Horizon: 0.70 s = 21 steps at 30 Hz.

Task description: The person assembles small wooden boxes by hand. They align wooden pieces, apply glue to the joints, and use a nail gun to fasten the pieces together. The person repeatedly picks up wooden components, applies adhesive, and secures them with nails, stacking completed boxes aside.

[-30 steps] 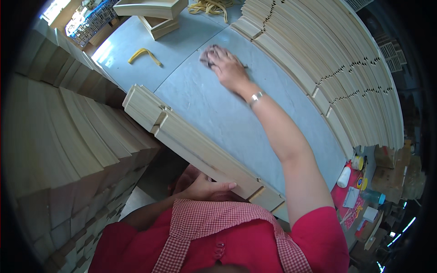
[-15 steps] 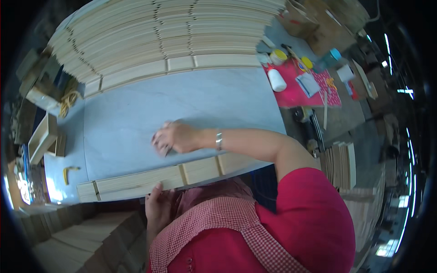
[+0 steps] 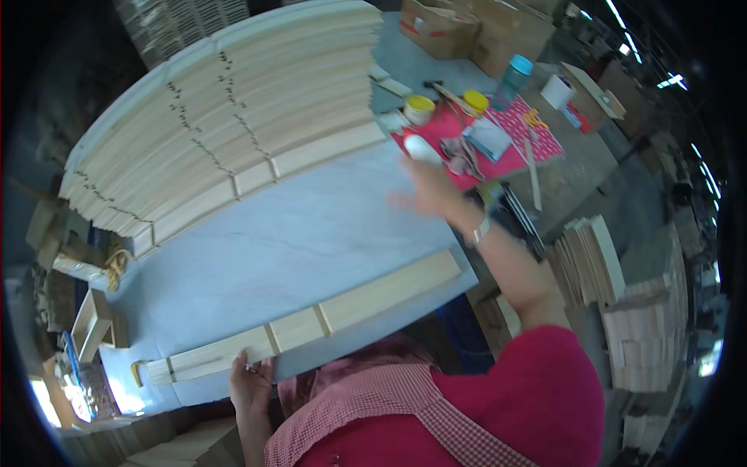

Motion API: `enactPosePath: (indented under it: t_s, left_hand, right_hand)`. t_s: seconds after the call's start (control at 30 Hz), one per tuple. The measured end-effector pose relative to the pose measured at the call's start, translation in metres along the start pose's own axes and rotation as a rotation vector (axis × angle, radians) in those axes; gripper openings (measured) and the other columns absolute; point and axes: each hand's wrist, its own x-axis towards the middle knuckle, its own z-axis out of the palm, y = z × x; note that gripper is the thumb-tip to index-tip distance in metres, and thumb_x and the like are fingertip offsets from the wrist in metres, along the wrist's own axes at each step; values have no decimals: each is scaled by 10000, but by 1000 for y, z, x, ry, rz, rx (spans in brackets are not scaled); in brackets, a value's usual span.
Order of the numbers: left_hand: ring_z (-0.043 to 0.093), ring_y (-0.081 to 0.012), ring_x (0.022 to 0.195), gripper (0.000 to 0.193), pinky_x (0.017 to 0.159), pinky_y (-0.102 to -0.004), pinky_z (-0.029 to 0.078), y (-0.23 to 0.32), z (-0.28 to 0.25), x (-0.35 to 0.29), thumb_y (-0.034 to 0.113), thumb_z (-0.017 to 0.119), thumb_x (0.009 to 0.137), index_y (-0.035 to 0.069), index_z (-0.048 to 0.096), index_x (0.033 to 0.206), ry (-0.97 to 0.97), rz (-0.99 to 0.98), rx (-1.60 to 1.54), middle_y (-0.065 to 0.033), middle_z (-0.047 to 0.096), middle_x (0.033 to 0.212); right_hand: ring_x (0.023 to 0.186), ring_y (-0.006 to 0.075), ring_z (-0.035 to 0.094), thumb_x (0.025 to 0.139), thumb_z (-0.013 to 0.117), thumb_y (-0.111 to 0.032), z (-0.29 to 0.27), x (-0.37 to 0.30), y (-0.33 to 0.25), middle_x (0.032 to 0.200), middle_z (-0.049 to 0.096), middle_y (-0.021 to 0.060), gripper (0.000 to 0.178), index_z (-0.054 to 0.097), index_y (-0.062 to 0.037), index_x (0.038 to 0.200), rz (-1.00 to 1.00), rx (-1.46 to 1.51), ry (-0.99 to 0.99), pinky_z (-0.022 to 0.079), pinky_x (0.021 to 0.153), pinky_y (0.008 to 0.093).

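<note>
Wooden slats (image 3: 311,327), joined end to end in one long strip, lie along the near edge of the grey table (image 3: 296,241). The left hand (image 3: 250,385) grips the strip from below at that edge, fingers curled up against the wood near its left end. The right hand (image 3: 424,191) is blurred over the table's right edge, arm stretched out, a watch (image 3: 478,231) on the wrist; whether it is spread or closed cannot be told, and nothing shows in it. Just beyond it lies a red mat (image 3: 498,144) crowded with two yellow-lidded jars (image 3: 420,109), a white bottle (image 3: 422,148), rags and tools, with a teal cup (image 3: 513,78) further off. A big stack of slats (image 3: 233,132) fills the far edge of the table. More cut boards (image 3: 595,261) stand piled right of the table, and cardboard boxes (image 3: 467,31) sit beyond the mat.
</note>
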Motion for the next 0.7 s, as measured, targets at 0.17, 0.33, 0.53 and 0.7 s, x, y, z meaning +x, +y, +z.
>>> enactPosePath:
  t_s: [0.17,0.33,0.53,0.7]
  left_hand:
    - [637,-214,795,176,865,-458,615,0,1,5,185,695,942,81,608,1056,17,-35,-9,-56,622,842]
    - [640,-255,879,210,921,-474,580,8,11,8,205,683,954,69,598,1090,-61,-39,10,-62,609,875]
    - [680,-285,982,263,914,-407,575,32,64,55,229,658,980,38,596,1149,-279,-6,20,-115,672,987]
    - [704,-283,1090,436,861,-359,578,72,96,41,296,740,932,0,595,1216,-334,108,1378,-191,702,1197]
  right_hand:
    - [1172,353,591,716,840,-469,22,-93,-120,1230,598,183,749,546,-4,1225,-493,-76,-455,492,989,452]
    - [1106,310,589,686,862,-347,26,-78,-112,1095,599,118,614,553,-47,1123,-412,-21,-481,508,915,440]
    - [1093,308,581,695,853,-331,-5,6,-106,1125,602,95,553,580,-92,1112,-450,-139,-222,494,879,466]
    - [1139,329,564,684,862,-345,27,40,-60,1161,593,119,616,584,-86,1169,-426,-176,-217,485,942,480]
